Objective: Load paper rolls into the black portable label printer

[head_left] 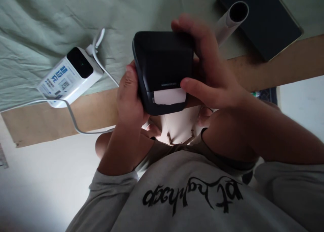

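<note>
A black label printer (164, 68) with "NIIMBOT" lettering is held up between my two hands, over the near edge of the cloth. White label paper (170, 96) sticks out of the slot on its near side. My left hand (129, 90) is closed round the printer's left side, its fingers partly hidden beneath. On the other side, my right hand (207, 60) grips the right edge, thumb lying on the top face near the paper and fingers at the far right corner, slightly blurred.
A white power bank (73, 77) with a black display lies at left, a white cable (72, 115) running by it. At right stand a white tube (230, 23) and a dark flat tablet-like case (268, 23). Green cloth (121, 9) covers the table above a wooden edge (96, 109).
</note>
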### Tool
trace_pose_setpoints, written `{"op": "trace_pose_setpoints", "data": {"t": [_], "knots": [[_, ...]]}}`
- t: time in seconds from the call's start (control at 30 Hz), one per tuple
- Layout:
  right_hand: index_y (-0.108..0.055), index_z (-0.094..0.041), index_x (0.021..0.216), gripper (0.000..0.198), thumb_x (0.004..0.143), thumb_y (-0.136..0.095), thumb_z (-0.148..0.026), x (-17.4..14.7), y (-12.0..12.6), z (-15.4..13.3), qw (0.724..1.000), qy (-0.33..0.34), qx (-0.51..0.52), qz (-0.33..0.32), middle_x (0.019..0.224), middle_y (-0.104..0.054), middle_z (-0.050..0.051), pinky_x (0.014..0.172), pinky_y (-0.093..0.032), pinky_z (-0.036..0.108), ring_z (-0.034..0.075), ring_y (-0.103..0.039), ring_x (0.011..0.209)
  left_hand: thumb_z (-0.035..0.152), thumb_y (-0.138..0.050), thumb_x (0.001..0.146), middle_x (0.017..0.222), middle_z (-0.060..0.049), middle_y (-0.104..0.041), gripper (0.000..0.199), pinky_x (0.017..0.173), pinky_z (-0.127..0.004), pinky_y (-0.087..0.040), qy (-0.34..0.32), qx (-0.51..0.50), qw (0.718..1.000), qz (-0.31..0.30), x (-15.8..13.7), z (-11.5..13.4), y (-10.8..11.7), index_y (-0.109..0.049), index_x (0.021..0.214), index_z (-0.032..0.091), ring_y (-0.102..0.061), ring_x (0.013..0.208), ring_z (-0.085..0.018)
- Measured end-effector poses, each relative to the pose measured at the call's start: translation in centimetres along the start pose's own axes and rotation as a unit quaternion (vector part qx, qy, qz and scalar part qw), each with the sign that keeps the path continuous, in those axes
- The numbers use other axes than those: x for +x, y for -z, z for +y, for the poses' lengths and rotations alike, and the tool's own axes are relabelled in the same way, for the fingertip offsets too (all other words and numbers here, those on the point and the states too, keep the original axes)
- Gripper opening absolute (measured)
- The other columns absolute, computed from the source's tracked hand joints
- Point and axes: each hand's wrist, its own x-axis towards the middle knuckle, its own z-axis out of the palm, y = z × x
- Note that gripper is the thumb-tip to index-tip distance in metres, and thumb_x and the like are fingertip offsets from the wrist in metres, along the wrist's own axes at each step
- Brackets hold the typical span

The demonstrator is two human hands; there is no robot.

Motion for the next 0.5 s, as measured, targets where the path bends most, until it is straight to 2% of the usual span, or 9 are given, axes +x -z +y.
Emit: {"op": "trace_pose_setpoints", "data": {"t": [0.07,0.17,0.23,0.37,0.5], "knots": [[-0.028,-0.024,0.143,0.068,0.083,-0.056,-0.041,-0.01,-0.04,-0.26,1.0,-0.025,0.004,-0.008,0.154,-0.027,0.004,0.119,-0.038,0.036,0.021,-0.028,0.145,0.045,-0.054,0.089,0.109,-0.005,-0.069,0.032,0.111,-0.038,-0.043,-0.003,-0.01,1.0,0.008,0.0,0.13,-0.05,-0.067,0.1,0.017,-0.059,0.118,-0.024],[-0.025,-0.028,0.145,0.071,0.081,-0.055,-0.041,0.01,-0.07,-0.69,0.997,-0.065,0.025,-0.018,0.156,-0.023,0.0,0.108,-0.048,0.035,0.023,-0.037,0.14,0.029,-0.05,0.089,0.085,0.0,-0.071,0.02,0.097,-0.03,-0.051,0.0,-0.05,0.999,-0.006,-0.08,0.49,-0.37,-0.067,0.088,0.018,-0.067,0.093,-0.016],[-0.024,-0.025,0.145,0.072,0.081,-0.053,-0.04,0.03,-0.03,-0.79,0.998,-0.062,0.02,-0.021,0.157,-0.023,0.002,0.111,-0.045,0.037,0.023,-0.038,0.138,0.022,-0.048,0.088,0.075,0.002,-0.069,0.021,0.087,-0.025,-0.053,-0.003,-0.068,0.998,-0.018,-0.13,0.73,-0.54,-0.068,0.085,0.016,-0.066,0.077,-0.012],[-0.023,-0.02,0.145,0.074,0.08,-0.052,-0.041,0.14,0.19,-0.54,0.999,-0.042,0.013,-0.027,0.156,-0.023,0.005,0.117,-0.039,0.042,0.023,-0.036,0.139,0.019,-0.046,0.09,0.077,0.003,-0.07,0.025,0.085,-0.021,-0.051,-0.014,-0.071,0.997,-0.024,-0.12,0.94,-0.41,-0.067,0.077,0.015,-0.064,0.075,-0.009],[-0.026,-0.031,0.144,0.07,0.08,-0.053,-0.038,0.36,0.37,-0.23,0.999,-0.021,-0.01,-0.033,0.153,-0.028,-0.002,0.123,-0.031,0.039,0.02,-0.031,0.143,0.017,-0.044,0.09,0.072,0.001,-0.066,0.027,0.079,-0.023,-0.052,-0.023,-0.049,0.996,-0.064,0.08,0.88,-0.08,-0.069,0.078,0.017,-0.062,0.073,-0.011]]}}
